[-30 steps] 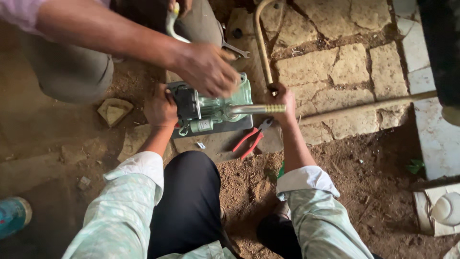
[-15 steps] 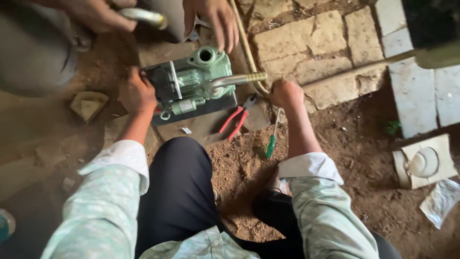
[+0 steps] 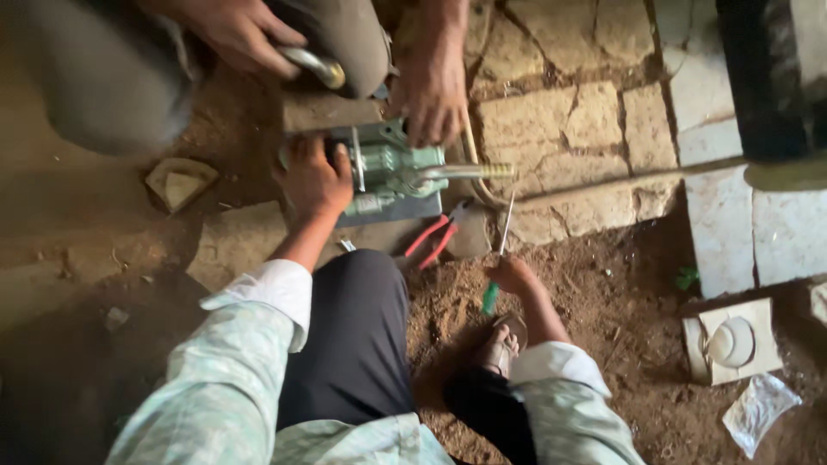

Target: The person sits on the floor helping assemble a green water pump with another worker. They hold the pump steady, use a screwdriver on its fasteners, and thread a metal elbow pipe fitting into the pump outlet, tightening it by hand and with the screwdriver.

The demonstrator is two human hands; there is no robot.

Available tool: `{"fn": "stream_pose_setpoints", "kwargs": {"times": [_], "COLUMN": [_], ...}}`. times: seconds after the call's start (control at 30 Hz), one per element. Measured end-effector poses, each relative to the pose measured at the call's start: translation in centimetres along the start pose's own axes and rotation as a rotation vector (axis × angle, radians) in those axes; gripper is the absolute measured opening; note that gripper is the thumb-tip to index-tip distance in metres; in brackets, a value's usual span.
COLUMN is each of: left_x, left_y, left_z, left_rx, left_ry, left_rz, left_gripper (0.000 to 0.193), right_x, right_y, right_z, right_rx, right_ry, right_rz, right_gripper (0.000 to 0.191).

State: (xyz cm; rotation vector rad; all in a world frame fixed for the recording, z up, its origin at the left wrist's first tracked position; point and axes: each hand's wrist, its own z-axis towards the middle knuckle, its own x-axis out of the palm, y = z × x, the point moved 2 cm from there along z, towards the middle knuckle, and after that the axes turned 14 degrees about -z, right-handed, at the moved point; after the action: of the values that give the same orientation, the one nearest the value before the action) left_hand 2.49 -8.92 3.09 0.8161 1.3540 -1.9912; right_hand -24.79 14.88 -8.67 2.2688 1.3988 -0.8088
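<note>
The left hand (image 3: 314, 179) is clenched around the near end of the green pump (image 3: 388, 168), gripping its body just as it did half a second ago. The pump sits on a grey slab (image 3: 392, 215) on the dirt floor, with a metal pipe (image 3: 469, 170) sticking out of its right side.

The right hand (image 3: 515, 275) has changed most. Earlier it rested up by the pipe, beside the pump; now it has dropped down to the loose soil and is grasping the green handle of a screwdriver (image 3: 498, 258), whose thin shaft points up toward the pipe. The screwdriver lay untouched on the ground before.

The red pliers (image 3: 435, 241) lie where they were, between the slab and the screwdriver, just apart from the right hand.

A second person works from the far side. One of their hands (image 3: 433, 90) now presses down on the top of the pump, where before it hovered above it. Their other hand (image 3: 241, 33) holds a curved metal handle (image 3: 314, 65) above the pump's left end, as earlier.

A sandalled foot (image 3: 504, 340) shows on the soil below the right hand.
</note>
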Motion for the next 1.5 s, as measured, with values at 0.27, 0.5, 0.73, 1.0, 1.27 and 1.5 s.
{"fn": "stream_pose_setpoints", "kwargs": {"times": [0.27, 0.5, 0.73, 1.0, 1.27, 1.5], "left_x": [1.0, 1.4, 0.6, 0.2, 0.7, 1.1], "left_y": [2.1, 3.0, 2.5, 2.5, 2.8, 3.0], "left_z": [0.1, -0.3, -0.1, -0.2, -0.4, -0.4], "left_rx": [-0.020, -0.035, -0.024, -0.024, -0.012, -0.027], "left_ry": [-0.035, -0.037, -0.049, -0.066, -0.060, -0.038], "left_rz": [-0.086, -0.095, -0.103, -0.110, -0.096, -0.108], "left_gripper": [0.034, 0.033, 0.035, 0.034, 0.032, 0.032], "right_x": [-17.5, -24.7, -31.3, -31.0, -25.2, -26.1], "right_y": [-6.6, -3.4, 6.1, 5.9, 3.2, 3.7], "right_z": [-15.4, -29.4, -28.1, -27.0, -31.4, -32.2], "right_rx": [-0.198, 0.041, 0.199, 0.169, -0.031, 0.012], "right_ry": [-0.127, -0.211, -0.077, -0.156, -0.549, -0.598], "right_rz": [-0.281, -0.373, -0.816, -0.834, -0.357, -0.418], "right_gripper": [0.023, 0.041, 0.046, 0.040, 0.037, 0.028]}}
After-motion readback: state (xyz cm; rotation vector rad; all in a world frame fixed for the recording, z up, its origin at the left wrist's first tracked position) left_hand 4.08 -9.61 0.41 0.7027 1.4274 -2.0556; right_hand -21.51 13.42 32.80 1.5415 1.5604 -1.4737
